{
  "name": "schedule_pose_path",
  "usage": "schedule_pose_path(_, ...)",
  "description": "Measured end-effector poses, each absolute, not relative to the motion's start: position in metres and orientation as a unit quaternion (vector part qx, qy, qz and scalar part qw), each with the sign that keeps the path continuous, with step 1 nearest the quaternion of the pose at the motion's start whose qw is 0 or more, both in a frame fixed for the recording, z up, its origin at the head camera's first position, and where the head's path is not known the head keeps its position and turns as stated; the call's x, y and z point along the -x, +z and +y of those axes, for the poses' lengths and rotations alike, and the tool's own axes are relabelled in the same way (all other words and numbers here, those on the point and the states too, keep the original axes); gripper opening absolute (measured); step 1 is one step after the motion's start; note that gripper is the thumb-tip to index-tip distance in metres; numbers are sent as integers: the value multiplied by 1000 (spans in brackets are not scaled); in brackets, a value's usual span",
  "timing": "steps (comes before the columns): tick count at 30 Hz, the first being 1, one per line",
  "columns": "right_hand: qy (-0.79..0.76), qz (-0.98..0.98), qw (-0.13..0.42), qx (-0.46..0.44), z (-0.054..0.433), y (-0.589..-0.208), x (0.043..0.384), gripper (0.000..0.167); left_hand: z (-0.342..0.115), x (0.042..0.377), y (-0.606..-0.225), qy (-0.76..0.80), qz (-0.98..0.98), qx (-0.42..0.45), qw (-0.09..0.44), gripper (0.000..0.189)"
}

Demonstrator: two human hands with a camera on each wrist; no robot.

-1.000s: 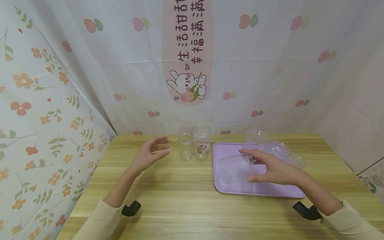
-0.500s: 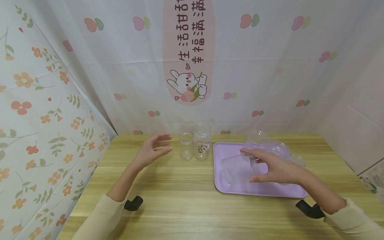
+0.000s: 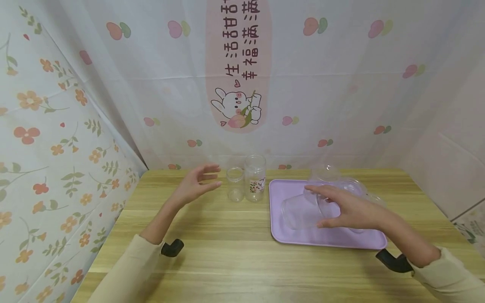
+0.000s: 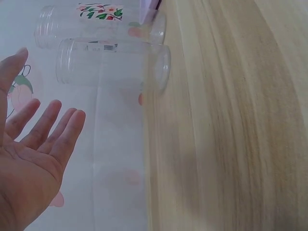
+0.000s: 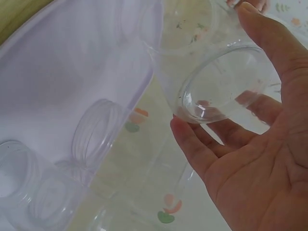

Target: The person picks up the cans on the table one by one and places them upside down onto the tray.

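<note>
My right hand [image 3: 354, 210] grips a clear plastic cup [image 3: 299, 212] near its rim, thumb on one side and fingers on the other. The cup lies tilted sideways over the purple tray [image 3: 278, 190], its mouth toward my palm in the right wrist view. My left hand [image 3: 195, 185] is held above the table with fingers apart and loosely bent, touching nothing. Just right of it stands a small clear jar [image 3: 236, 190], also seen beyond the fingertips in the left wrist view. Close beside that jar is a taller clear jar [image 3: 255, 189] with a floral print.
Several clear round containers [image 3: 325, 173] sit at the tray's far right side, partly hidden by my right hand. In the right wrist view, jars [image 5: 94, 134] lie along the tray's edge. A printed curtain [image 3: 170, 92] hangs behind the wooden table [image 3: 227, 261].
My left hand has moved slightly right and away from me, closer to the small jar. My right hand and the cup have shifted a little to the right. The jars have stayed put.
</note>
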State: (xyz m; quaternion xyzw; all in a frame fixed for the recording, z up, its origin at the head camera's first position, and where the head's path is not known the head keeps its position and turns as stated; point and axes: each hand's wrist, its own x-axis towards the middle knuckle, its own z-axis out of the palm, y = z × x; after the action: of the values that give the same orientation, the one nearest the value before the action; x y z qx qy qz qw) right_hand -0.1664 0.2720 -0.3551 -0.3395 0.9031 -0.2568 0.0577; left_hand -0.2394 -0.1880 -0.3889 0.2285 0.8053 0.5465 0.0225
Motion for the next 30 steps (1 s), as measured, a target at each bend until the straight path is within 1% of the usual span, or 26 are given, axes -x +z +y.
schedule_pose_path(7,-246,907,61,335,273,-352,167,91,-184,247,-388,545,804,-236,26,59)
schedule_pose_path(19,-223,912,52,341,275,-347,167,91,-168,259,-384,506,826,-246,29,63)
schedule_pose_path(30,-182,912,25,366,276,-339,168,88,-151,269,-386,469,845,-253,51,70)
